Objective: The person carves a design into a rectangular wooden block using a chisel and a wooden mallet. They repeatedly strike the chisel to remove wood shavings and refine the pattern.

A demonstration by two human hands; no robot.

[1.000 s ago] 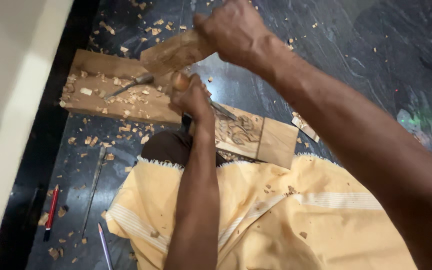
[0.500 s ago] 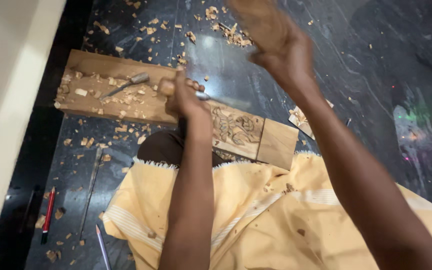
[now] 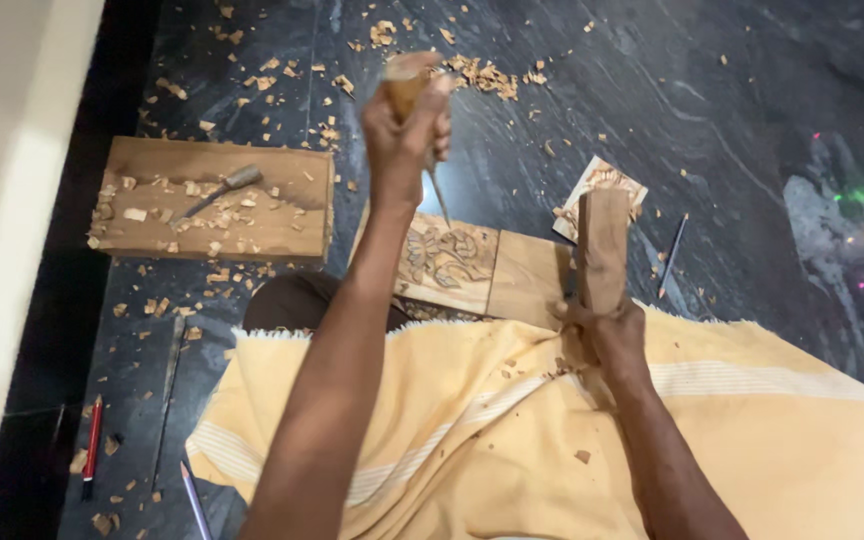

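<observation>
My left hand (image 3: 404, 125) is raised over the dark stone floor and grips a chisel (image 3: 422, 120) by its wooden handle, with the thin metal blade pointing down toward a carved wooden panel (image 3: 449, 262). The blade tip hovers just above the panel's far edge. My right hand (image 3: 604, 335) rests at the edge of the yellow cloth (image 3: 512, 420) on my lap. It holds a wooden mallet (image 3: 602, 245) upright beside the panel's plain right end.
To the left lies a thick wooden board (image 3: 252, 215) with chips and a second chisel (image 3: 217, 190) on it. A small carved piece (image 3: 600, 182) and a pencil (image 3: 672, 255) are at right. A red pencil (image 3: 92, 448) and blue pen (image 3: 192, 495) lie lower left. Wood chips (image 3: 482, 75) litter the floor.
My right hand has brought the mallet down from high above to rest by my lap. My left hand has lifted the chisel up off the carved panel.
</observation>
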